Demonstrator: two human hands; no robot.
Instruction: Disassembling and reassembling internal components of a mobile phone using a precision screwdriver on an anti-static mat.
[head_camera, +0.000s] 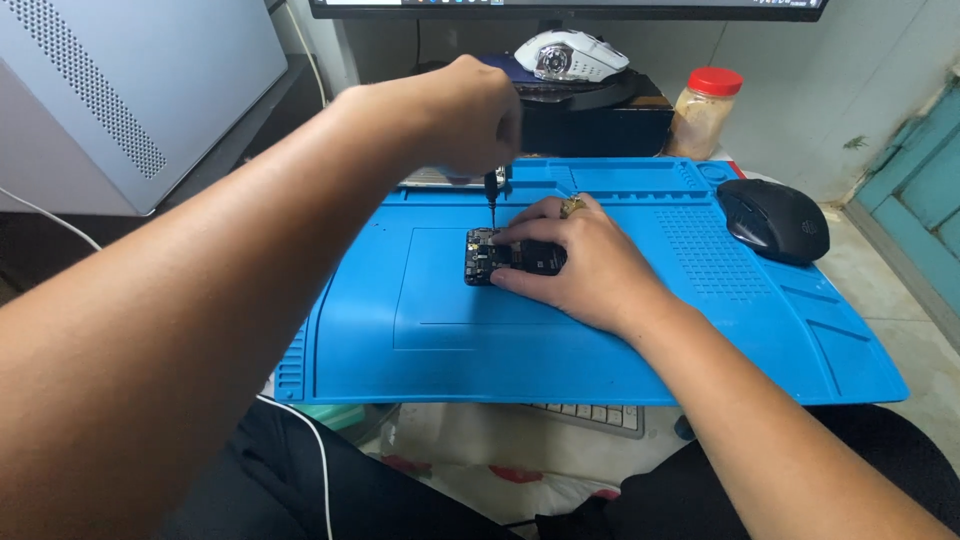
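Filling the near left of the view, the person's left forearm is stretching up toward twelve o'clock, and the left hand (455, 115) is clenching around the top of a small screwdriver (491, 195) that is pointing straight down. Its tip is touching the upper edge of a small dark circuit board (490, 258), which is lying near the middle of a blue work mat (430, 340). Coming in from five o'clock, the right hand (580, 265) is pressing flat on the board's right part, fingers pinning it to the mat, with a ring (573, 207) showing on one finger. At two o'clock a black mouse (775, 220) is resting on the mat's corner, and just beyond it a jar with a red lid (705, 112) is standing. At twelve o'clock a white mouse (570, 55) is sitting on a black box (600, 125). A grey computer case (130, 90) is standing at ten o'clock.
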